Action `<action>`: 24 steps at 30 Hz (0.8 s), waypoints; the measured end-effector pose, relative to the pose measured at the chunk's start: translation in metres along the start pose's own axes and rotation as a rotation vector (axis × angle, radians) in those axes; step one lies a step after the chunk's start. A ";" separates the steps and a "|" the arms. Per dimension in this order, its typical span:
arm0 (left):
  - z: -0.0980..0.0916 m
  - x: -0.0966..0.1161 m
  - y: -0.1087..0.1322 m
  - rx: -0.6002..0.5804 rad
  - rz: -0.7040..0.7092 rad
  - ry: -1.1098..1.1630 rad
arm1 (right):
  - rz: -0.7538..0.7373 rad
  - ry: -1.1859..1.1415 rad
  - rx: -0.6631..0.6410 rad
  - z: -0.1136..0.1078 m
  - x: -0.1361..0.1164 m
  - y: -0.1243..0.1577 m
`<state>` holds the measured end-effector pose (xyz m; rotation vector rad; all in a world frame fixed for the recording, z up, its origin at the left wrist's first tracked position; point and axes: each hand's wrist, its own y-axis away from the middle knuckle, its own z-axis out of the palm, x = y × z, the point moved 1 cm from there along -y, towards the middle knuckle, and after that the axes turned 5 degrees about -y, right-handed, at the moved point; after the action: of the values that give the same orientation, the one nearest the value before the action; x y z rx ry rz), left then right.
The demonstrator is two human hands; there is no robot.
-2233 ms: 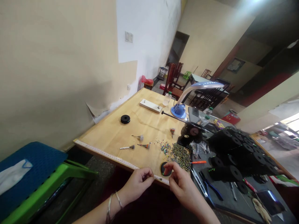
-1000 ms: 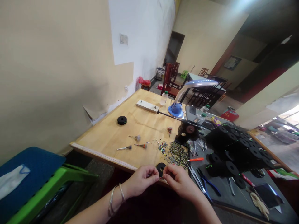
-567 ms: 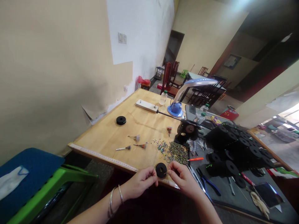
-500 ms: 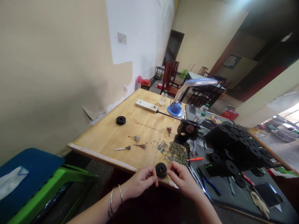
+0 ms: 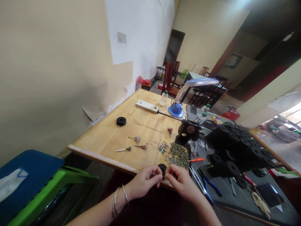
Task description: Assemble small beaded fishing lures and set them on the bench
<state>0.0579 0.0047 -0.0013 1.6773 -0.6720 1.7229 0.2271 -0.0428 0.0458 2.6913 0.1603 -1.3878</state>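
My left hand [image 5: 148, 180] is closed in a pinch at the table's front edge, two silver bangles [image 5: 119, 199] on its wrist. Close beside it, my right hand [image 5: 180, 178] pinches too, the fingertips of both nearly meeting. What they grip is too small to make out. Just behind the fingertips lies a black spool [image 5: 162, 168], partly hidden by both hands. Beyond my right hand spreads a pile of small black-and-yellow striped pieces [image 5: 178, 153], with many-coloured beads [image 5: 162, 147] to its left.
Several small brush-like bundles [image 5: 141, 146] and another black spool [image 5: 121, 121] lie on the wooden table [image 5: 105, 135]. A blue lamp [image 5: 176, 110] stands behind. To the right are an orange-handled tool [image 5: 197, 159], blue-handled pliers [image 5: 213, 186] and stacked black spools [image 5: 225, 169].
My hands have drawn closer together, the left moving right and the right slightly left. They now cover more of the nearby black spool.
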 end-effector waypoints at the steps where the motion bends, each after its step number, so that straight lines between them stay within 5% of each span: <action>1: -0.001 -0.003 0.001 0.003 -0.003 -0.012 | 0.008 0.002 0.011 0.000 0.001 0.000; 13: 0.001 0.003 0.002 0.018 -0.006 0.019 | -0.002 0.028 -0.007 0.002 -0.001 0.001; 24: -0.007 -0.012 0.006 0.016 -0.017 -0.049 | 0.007 -0.011 -0.002 0.001 0.007 0.000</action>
<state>0.0483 0.0047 -0.0129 1.7362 -0.6665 1.6843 0.2300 -0.0431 0.0395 2.6800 0.1509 -1.3996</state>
